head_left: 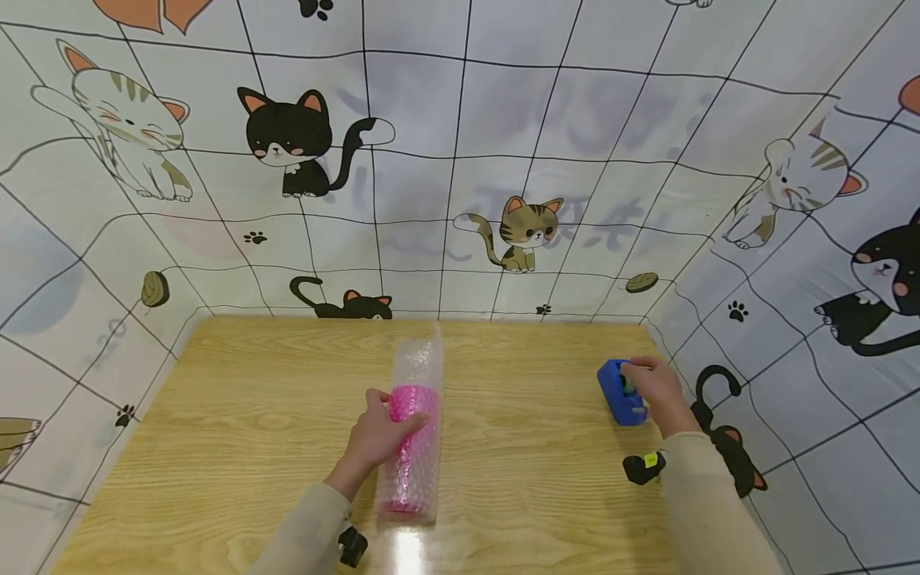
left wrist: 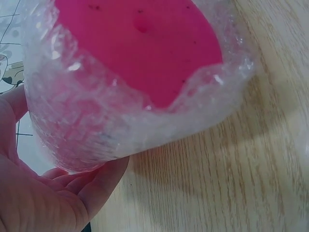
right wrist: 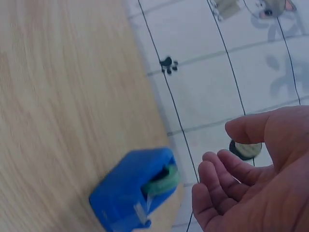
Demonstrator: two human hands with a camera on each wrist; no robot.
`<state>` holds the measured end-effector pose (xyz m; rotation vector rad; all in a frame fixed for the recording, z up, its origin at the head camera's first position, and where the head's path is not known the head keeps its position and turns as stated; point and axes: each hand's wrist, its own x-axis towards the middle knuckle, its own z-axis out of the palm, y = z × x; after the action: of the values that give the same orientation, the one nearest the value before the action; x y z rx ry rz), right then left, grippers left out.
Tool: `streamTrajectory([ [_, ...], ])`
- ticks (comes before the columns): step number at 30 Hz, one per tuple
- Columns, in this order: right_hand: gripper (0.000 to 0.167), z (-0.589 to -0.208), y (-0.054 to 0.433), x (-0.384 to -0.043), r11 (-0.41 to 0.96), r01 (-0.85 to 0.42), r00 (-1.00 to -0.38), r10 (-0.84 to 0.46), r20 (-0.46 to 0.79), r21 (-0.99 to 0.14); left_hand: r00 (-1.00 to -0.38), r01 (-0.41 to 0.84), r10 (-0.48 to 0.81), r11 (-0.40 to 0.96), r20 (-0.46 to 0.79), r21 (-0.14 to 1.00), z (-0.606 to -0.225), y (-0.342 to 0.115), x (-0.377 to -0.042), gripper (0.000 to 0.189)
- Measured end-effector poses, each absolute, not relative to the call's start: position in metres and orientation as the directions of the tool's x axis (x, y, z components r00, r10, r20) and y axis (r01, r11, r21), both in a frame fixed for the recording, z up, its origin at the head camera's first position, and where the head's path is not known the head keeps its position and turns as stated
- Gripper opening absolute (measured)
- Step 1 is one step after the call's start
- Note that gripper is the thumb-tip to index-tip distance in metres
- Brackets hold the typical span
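Where bubble wrap (head_left: 417, 362) glints, pink cylinder (left wrist: 149, 46) blurred

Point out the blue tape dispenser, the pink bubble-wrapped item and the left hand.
Blue tape dispenser (right wrist: 126, 187): right wrist view, on its side.
Pink bubble-wrapped item (head_left: 415, 455): head view, on its wrapped side.
Left hand (head_left: 377, 434): head view, on its back.

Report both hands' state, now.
Left hand: closed around the bubble-wrapped pink cylinder, holding it.
Right hand: open, fingers loosely curled, holding nothing, beside the blue tape dispenser.
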<state>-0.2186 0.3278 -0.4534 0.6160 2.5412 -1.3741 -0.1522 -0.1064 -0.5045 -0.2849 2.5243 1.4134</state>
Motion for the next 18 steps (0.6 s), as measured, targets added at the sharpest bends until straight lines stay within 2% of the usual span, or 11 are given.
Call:
streamTrajectory([
  [6, 0.069, -0.452, 0.348, -0.210, 0.476, 0.520, -0.853, 0.333, -0.402, -0.709, -0.954, -0.283, -0.053, 0.491, -0.296, 0.824, -0.505, -0.109, -0.154, 0.077],
  [12, 0.075, -0.476, 0.362, -0.208, 0.519, 0.565, -0.824, 0.391, -0.409, -0.642, -0.953, -0.287, -0.053, 0.486, -0.300, 0.826, -0.507, -0.111, -0.157, 0.077],
  [18, 0.077, -0.500, 0.372, -0.202, 0.380, 0.596, -0.794, 0.410, -0.449, -0.708, -0.949, -0.295, -0.053, 0.497, -0.311, 0.816, -0.509, -0.113, -0.159, 0.079],
])
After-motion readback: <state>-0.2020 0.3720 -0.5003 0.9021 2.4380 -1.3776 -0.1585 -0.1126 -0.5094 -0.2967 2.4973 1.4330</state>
